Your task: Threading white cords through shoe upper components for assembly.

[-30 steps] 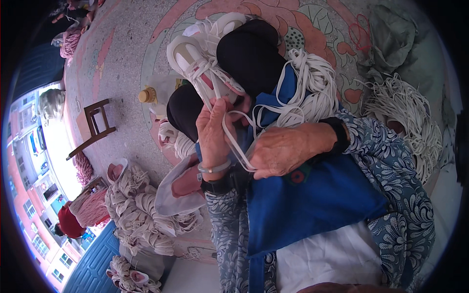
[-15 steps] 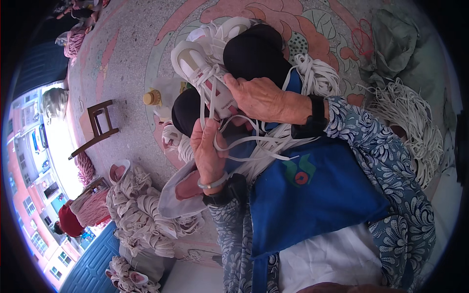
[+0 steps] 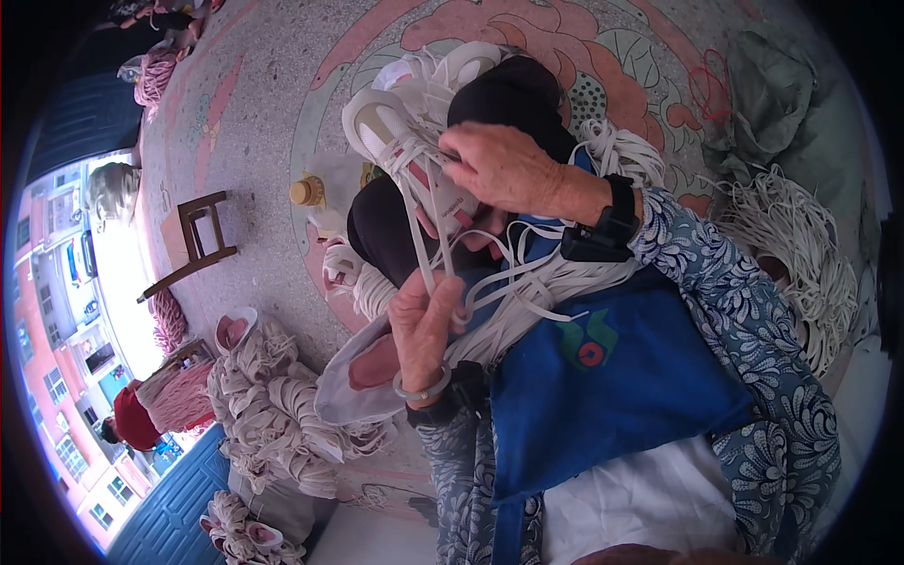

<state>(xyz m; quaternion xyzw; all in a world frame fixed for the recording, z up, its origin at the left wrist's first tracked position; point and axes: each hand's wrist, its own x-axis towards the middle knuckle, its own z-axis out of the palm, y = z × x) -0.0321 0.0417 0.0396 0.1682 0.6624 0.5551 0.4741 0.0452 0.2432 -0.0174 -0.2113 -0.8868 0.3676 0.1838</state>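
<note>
A white and beige sneaker with pink-red patches lies between my dark-clad knees, its toe pointing away. White shoelace is threaded across its upper, and two strands run taut from it to my left hand. That hand is closed on the lace in a pinch, below the shoe. My right hand comes over the shoe's right side, fingers bent and drawn together at the eyelet edge; what they grip is hidden. A loose lace end lies over the blue apron, beside a bundle of white laces on my lap.
Bundled shoes and laces are piled at lower left, near a small wooden stool. A yellow-capped bottle stands beyond my left knee. More white laces and a grey-green cloth sack lie at right.
My left hand has pulled down and to the right, stretching the lace strands longer and straighter. My right hand has shifted slightly, its fingers bending in at the eyelets.
</note>
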